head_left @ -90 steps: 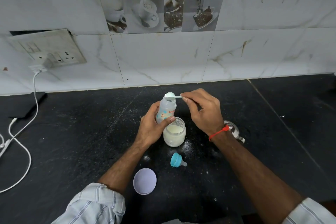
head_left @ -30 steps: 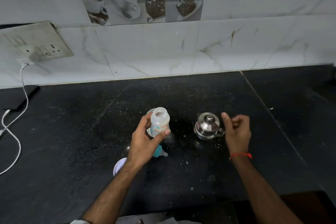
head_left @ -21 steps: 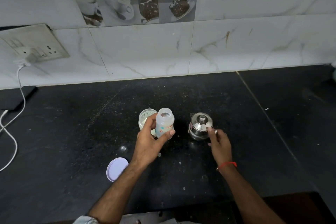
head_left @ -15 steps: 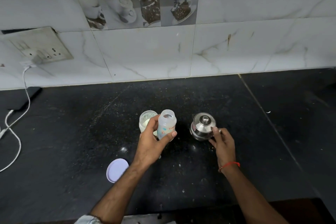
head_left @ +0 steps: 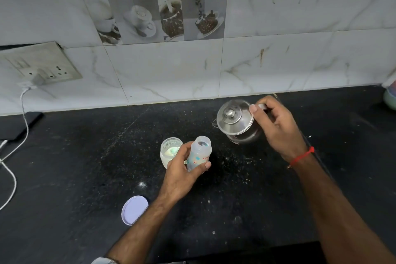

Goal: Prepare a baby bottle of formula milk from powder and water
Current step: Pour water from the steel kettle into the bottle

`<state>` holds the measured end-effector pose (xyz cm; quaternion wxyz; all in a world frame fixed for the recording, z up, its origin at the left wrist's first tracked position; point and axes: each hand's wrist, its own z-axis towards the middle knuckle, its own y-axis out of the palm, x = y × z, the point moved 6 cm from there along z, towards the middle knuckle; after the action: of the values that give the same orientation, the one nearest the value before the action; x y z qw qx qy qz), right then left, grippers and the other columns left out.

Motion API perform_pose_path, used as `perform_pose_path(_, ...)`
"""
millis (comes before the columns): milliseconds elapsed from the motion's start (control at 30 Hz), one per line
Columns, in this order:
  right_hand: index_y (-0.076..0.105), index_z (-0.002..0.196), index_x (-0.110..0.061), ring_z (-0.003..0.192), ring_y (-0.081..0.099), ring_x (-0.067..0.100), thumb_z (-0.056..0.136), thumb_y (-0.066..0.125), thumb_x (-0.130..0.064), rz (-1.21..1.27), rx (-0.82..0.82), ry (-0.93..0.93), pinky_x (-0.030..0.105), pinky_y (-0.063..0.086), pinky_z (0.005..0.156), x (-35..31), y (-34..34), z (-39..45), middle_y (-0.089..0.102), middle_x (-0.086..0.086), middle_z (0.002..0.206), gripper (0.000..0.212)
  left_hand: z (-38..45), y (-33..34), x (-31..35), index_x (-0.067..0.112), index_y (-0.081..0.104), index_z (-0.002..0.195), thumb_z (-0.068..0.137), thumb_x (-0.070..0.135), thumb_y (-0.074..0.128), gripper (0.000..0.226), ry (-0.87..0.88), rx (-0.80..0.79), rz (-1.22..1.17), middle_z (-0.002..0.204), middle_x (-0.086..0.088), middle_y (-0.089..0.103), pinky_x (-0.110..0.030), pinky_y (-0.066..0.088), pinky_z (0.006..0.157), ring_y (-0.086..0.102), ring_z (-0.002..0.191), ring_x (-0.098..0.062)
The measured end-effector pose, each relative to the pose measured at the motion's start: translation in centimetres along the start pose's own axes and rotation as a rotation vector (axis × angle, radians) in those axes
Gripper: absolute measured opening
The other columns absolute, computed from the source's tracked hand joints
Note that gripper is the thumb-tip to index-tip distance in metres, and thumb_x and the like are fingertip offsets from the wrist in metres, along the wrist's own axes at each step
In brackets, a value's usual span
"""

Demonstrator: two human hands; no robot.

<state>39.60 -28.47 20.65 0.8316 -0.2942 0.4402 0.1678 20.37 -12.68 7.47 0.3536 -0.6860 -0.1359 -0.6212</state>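
Head view: looks forward-down, close above black counter (head_left: pixel 85 156), facing tiled wall (head_left: pixel 300 28).

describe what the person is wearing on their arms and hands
Both forearms are bare and the hands wear no gloves; no ring or watch shows. A thin red thread is tied round the right wrist. At the bottom edge, a scrap of pale striped sleeve shows on the left arm. No sleeve shows on the right arm.

The open baby bottle (head_left: pixel 199 153) tilts slightly, mouth uncovered. Just left stands an open clear jar (head_left: pixel 170 152) of white powder. A lidded steel kettle (head_left: pixel 235 123) tilts right of them.
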Motion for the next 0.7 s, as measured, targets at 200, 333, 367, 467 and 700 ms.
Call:
perform_pose_path(200,0.055,0.079,-0.014,0.070,0.042,0.016,0.099,0.062,-0.019,-0.280,-0.158,-0.089,0.032,0.039,0.062,-2.8,1.8,-0.1,0.046,0.001,0.068,0.022,0.1,0.4,0.5,0.057,0.053,0.118,0.082,0.032,0.088,0.056,0.038,-0.034,-0.007,0.118,0.040,0.064,-0.031,0.058,0.097,0.061,0.115,0.013)
perform_pose_path(333,0.050,0.076,-0.018,0.071,0.041,0.010,0.099,0.062,-0.018,-0.361,-0.199,-0.123,0.019,0.033,0.062,-3.8,2.9,-0.1,0.042,-0.013,0.067,0.026,0.0,0.2,1.0,0.070,0.051,0.113,0.082,0.034,0.088,0.061,0.075,-0.032,0.011,0.120,0.037,0.064,-0.028,0.057,0.094,0.060,0.116,0.011)
perform_pose_path(367,0.049,0.076,-0.018,0.072,0.041,0.010,0.099,0.062,-0.017,-0.380,-0.207,-0.136,0.017,0.032,0.062,-4.0,3.1,0.0,0.042,-0.013,0.067,0.026,-0.1,0.1,1.0,0.070,0.052,0.113,0.082,0.034,0.088,0.060,0.081,-0.031,0.017,0.120,0.036,0.064,-0.027,0.057,0.094,0.060,0.116,0.011)
perform_pose_path(467,0.047,0.076,-0.017,0.074,0.042,0.014,0.099,0.061,-0.019,-0.429,-0.249,-0.159,0.015,0.031,0.062,-4.6,3.6,0.2,0.042,-0.013,0.069,0.027,-0.1,-0.1,1.0,0.068,0.052,0.115,0.082,0.034,0.088,0.060,0.086,-0.036,0.024,0.121,0.036,0.064,-0.024,0.056,0.092,0.060,0.116,0.012)
perform_pose_path(700,0.052,0.082,-0.014,0.084,0.043,0.018,0.100,0.056,-0.025,-0.564,-0.387,-0.204,0.021,0.036,0.070,-6.0,5.3,1.0,0.054,-0.002,0.079,0.022,0.1,-0.5,1.2,0.062,0.052,0.119,0.082,0.035,0.088,0.058,0.089,-0.068,0.052,0.118,0.041,0.062,-0.017,0.055,0.084,0.059,0.113,0.015)
